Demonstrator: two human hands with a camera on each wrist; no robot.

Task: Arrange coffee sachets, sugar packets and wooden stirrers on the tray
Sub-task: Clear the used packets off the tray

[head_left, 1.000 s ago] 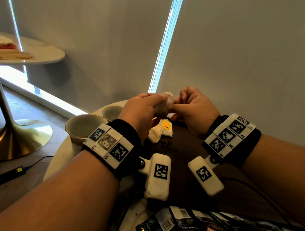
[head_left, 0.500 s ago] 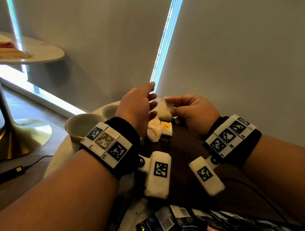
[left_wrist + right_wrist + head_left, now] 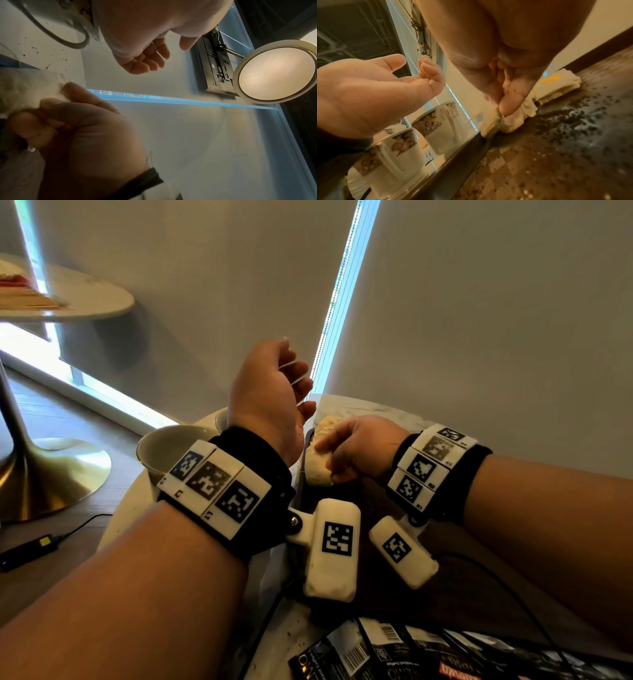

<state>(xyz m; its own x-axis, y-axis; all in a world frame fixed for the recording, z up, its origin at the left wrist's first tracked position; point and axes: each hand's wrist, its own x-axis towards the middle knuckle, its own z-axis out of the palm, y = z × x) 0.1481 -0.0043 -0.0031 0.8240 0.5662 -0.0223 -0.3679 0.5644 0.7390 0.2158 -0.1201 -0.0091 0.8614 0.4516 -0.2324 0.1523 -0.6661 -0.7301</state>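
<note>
My right hand (image 3: 325,455) pinches a white paper sachet (image 3: 318,470) between thumb and fingers, low over the far left corner of the dark brown tray (image 3: 376,501). In the right wrist view the sachet (image 3: 496,121) touches the tray (image 3: 556,155) beside other white sachets (image 3: 556,85), one of them with a yellow label. My left hand (image 3: 296,374) is raised above the table edge with loosely curled fingers and an empty palm (image 3: 382,88). Several black coffee sachets (image 3: 411,652) lie near me. No stirrers are in view.
Two patterned cups (image 3: 164,446) (image 3: 436,121) stand just left of the tray on the round marble table (image 3: 363,405). Dark granules (image 3: 565,121) are scattered on the tray. A cable (image 3: 507,583) crosses the tray's near right. A second round table (image 3: 85,299) stands far left.
My left hand has let go of the white sachet and risen up and away. My right hand has brought the sachet down to the tray's far left corner.
</note>
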